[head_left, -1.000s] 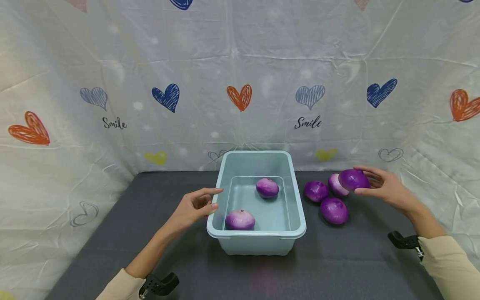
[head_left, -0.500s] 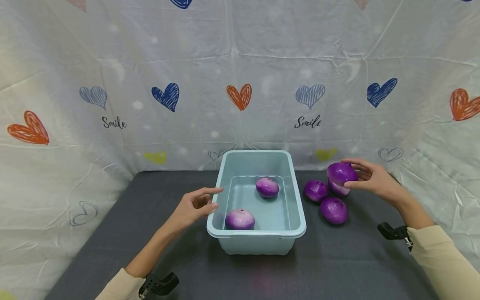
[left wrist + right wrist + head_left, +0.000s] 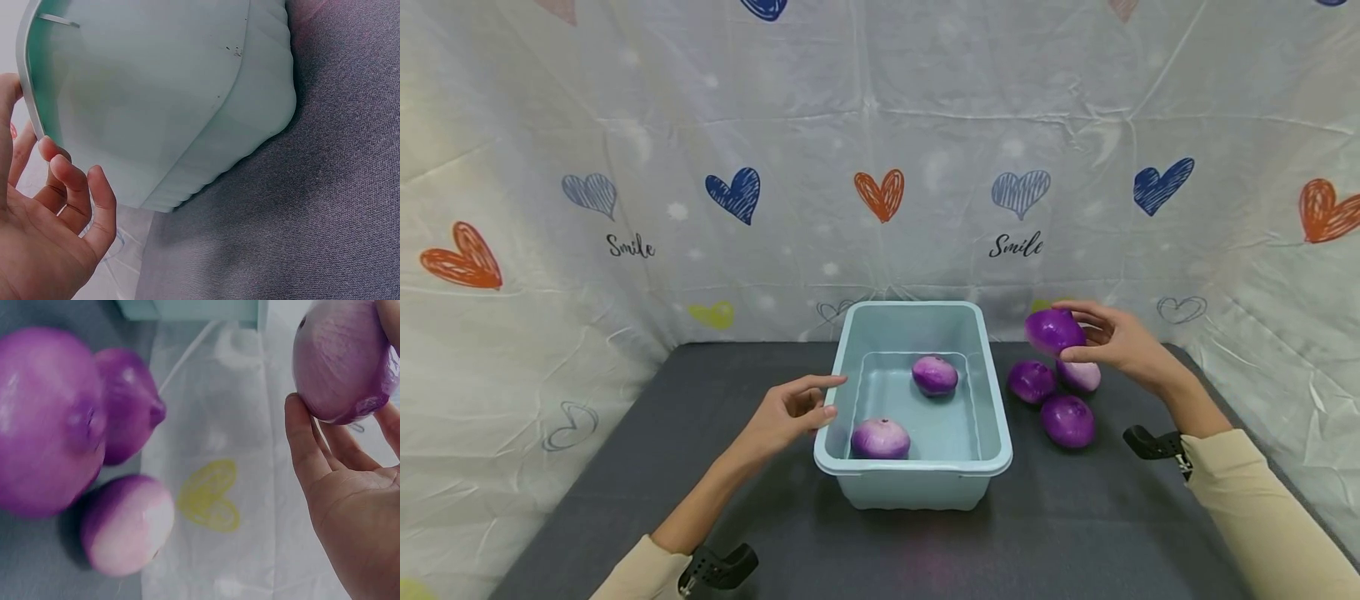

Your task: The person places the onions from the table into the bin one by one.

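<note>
My right hand (image 3: 1112, 337) holds a purple onion (image 3: 1054, 332) in the air, thumb below and fingers above and behind it. In the right wrist view this onion (image 3: 344, 359) shows a paler side. Under it on the table lie two deep purple onions, one farther back (image 3: 1031, 382) and one nearer (image 3: 1068, 422), and a pale-sided onion (image 3: 1081, 375). My left hand (image 3: 786, 417) rests its thumb and index finger on the left rim of a light blue plastic bin (image 3: 917, 468); its other fingers bend loosely outside the wall. Two onions lie inside, one rear (image 3: 934, 376), one front (image 3: 880, 439).
The dark grey cloth-covered table (image 3: 1037, 533) ends at a white curtain (image 3: 940, 142) printed with hearts and "Smile". A black strap (image 3: 718, 569) is on the left wrist, and another black strap (image 3: 1153, 443) is on the right wrist.
My right hand has carried the purple onion left and slightly upward, from beside the pale-sided onion to above the cluster. The left hand and the bin have stayed put.
</note>
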Demonstrator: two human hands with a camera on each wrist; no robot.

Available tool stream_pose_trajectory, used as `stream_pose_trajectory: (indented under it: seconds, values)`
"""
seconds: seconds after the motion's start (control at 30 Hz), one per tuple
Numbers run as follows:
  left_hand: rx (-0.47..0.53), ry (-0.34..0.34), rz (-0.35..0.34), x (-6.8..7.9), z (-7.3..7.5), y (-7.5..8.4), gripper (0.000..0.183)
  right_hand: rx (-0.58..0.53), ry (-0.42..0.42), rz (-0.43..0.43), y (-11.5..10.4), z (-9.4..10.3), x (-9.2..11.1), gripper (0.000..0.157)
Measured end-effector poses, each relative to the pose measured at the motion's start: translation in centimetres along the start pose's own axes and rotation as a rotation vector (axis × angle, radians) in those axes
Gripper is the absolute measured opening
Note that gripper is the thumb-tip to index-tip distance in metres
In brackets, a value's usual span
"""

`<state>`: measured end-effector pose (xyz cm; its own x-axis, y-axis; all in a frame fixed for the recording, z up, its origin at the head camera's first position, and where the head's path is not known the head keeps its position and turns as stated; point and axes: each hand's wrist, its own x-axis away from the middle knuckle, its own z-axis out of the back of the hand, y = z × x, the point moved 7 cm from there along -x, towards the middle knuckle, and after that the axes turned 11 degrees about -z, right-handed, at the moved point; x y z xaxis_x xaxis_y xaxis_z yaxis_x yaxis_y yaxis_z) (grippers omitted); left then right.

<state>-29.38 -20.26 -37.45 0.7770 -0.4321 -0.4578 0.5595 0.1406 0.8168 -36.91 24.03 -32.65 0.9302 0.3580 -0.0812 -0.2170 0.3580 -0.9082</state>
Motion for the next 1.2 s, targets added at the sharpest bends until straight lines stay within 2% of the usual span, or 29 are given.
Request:
stream_pose_trajectory:
  seconds: [0.33,0.57,0.77,1.2]
  values:
    - [0.001,-0.004,-0.014,0.0,-0.2,0.1,0.044,0.011,-0.012,0.007,-1.4,-2.0,-1.8,0.066]
    - [0.009,-0.006,-0.013,-0.1,-0.2,0.2,0.043,-0.014,-0.059,0.101,-3.5,-3.7,-3.0,0.065]
    - [0.029,-0.018,-0.028,0.2,-0.2,0.1,0.043,-0.092,-0.12,0.114,-4.6,-5.7,-4.0,0.065]
    - [0.007,-0.015,-0.009,0.0,0.0,0.0,0.044,-0.097,-0.224,0.175,-6.8,-9.0,-5.5,0.07]
